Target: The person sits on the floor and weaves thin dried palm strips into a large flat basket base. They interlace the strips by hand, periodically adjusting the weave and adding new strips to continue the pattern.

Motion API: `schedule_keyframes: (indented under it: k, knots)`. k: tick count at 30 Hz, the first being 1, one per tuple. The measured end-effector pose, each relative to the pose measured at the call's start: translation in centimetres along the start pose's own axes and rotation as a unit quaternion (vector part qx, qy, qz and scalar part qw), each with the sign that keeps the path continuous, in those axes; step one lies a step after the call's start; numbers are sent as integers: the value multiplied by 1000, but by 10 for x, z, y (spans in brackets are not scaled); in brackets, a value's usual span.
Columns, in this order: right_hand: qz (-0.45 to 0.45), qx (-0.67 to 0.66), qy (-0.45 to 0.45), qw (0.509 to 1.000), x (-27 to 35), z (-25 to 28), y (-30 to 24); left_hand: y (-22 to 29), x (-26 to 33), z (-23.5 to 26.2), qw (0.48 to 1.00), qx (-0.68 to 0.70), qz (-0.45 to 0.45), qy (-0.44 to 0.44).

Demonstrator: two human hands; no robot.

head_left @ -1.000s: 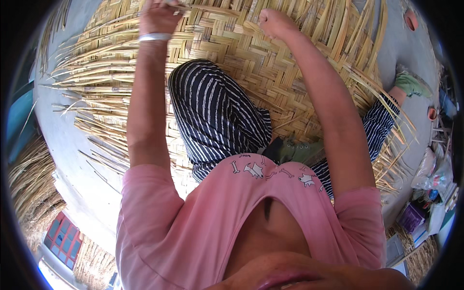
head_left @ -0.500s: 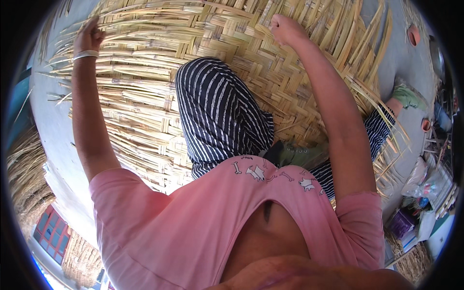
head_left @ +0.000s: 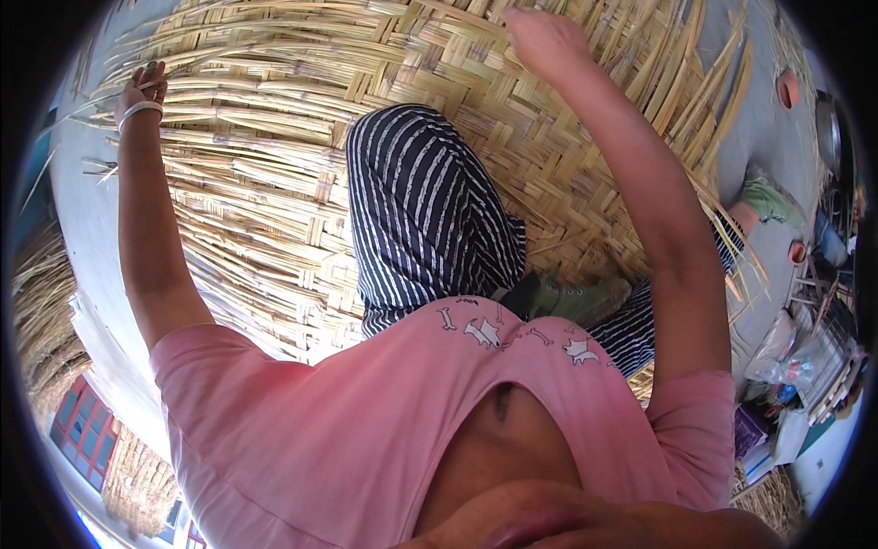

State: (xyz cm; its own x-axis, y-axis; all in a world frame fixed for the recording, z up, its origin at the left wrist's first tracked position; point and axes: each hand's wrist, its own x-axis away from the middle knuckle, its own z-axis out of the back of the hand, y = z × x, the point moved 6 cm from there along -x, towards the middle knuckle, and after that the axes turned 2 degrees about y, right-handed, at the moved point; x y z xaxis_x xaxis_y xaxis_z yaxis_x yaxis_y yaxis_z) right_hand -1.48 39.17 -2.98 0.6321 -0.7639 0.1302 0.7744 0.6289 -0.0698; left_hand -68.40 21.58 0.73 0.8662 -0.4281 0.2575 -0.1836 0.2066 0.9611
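Straw-coloured woven mat (head_left: 274,229) spread under the person, striped trouser knee (head_left: 421,220) raised between both arms, left hand (head_left: 142,91) pinching loose strips (head_left: 110,169) at the mat's left edge, farther out than before, right hand (head_left: 544,37) pressed on the weave, grip unclear.

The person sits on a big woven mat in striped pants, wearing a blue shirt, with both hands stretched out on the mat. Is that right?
Not quite: the shirt is pink, not blue, as the head view shows. The rest holds: striped pants, a big woven mat, the left hand and right hand stretched out on it.
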Motion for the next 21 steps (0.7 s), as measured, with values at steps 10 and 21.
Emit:
schedule_keyframes:
  k: [10,21]
  knots:
    - [-66,-243,-230,940,-50,11,-30,8,7,-25,999,-39,-9,8]
    - [7,-137,-133,982,-40,22,-44,21,12,-116,997,15,2,-82]
